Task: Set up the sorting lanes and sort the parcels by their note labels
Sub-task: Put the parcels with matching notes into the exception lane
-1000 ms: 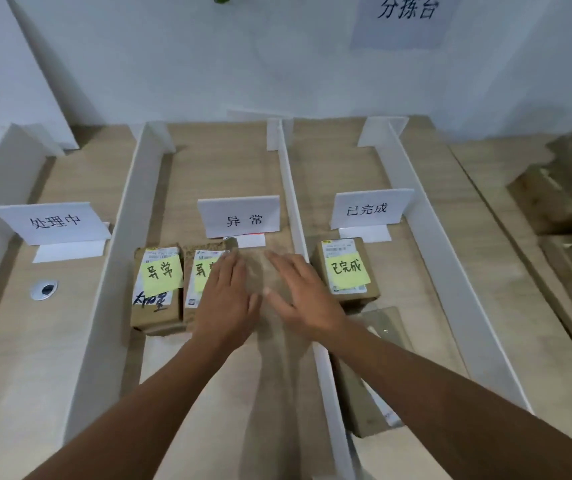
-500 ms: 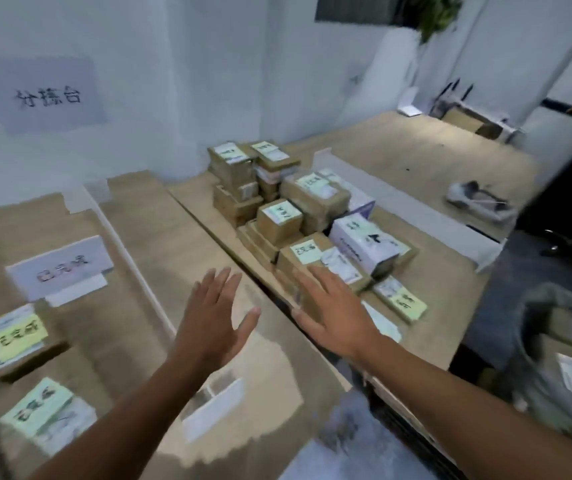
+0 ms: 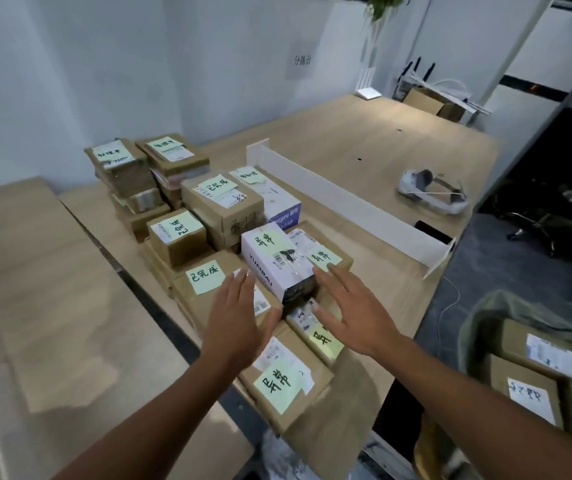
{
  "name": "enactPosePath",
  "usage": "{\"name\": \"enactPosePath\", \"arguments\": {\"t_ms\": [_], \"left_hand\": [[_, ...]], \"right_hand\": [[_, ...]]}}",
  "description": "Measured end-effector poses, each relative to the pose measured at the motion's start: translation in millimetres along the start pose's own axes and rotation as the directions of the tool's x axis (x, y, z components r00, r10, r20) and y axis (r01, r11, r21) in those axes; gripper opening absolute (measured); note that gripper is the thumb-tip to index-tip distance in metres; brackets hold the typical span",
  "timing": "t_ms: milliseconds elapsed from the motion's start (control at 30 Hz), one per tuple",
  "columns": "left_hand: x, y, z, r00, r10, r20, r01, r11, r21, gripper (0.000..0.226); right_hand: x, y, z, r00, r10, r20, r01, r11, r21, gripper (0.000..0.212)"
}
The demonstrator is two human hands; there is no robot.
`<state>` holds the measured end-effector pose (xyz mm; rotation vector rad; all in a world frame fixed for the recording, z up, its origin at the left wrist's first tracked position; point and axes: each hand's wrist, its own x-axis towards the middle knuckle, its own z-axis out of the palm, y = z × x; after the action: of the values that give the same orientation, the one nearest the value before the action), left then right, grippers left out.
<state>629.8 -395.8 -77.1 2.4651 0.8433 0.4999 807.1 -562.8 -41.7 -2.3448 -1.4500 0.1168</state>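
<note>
1. Two bare hands hover over the parcel pile on the wooden table [image 3: 364, 168]; left hand [image 3: 234, 320] and right hand [image 3: 353, 313] both have fingers spread, holding nothing.
2. Between them lies the white rectangular carton with a pale-green note [image 3: 277, 263], atop brown parcels; its near end sits just ahead of the fingertips.
3. Its long axis runs away and to the left; both hands look about equally near, flanking it for a likely two-handed lift.
</note>
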Motion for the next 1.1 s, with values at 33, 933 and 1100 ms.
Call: {"name": "enactPosePath", "arguments": {"t_ms": [33,933,1100], "left_hand": [[15,-1,9,0.999,-0.037,0.007,0.038,0.999,-0.021,0.087],[80,69,44,0.859,-0.502,-0.107,0.478,0.858,-0.185,0.08],[27,71,-26,0.806,-0.504,-0.311,0.463,0.863,-0.202,0.078]], "right_hand": [[15,10,2,1.0,0.006,0.02,-0.006,1.0,0.022,0.069],[156,72,31,0.931,-0.336,0.141,0.249,0.87,0.425,0.076],[136,-14,4,0.867,-0.494,0.056,0.41,0.774,0.483,0.085]]}}
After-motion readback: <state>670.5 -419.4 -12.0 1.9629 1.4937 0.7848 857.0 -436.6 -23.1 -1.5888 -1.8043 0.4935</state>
